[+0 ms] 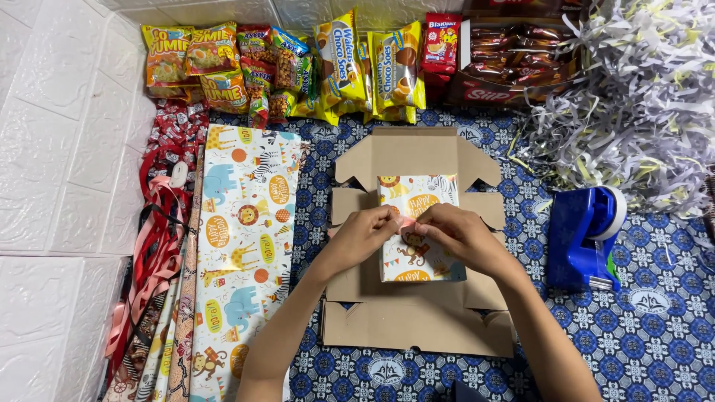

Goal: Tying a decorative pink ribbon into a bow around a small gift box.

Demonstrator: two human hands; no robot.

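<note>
Under both hands, wrapped gift lies on cardboard.

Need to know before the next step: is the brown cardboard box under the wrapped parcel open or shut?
Open. The brown cardboard box lies with its flaps spread flat, and the animal-print wrapped parcel sits uncovered in it.

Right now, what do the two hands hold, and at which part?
Both the left hand and right hand pinch a thin pink ribbon over the top of the wrapped box; which part cannot be told.
</note>
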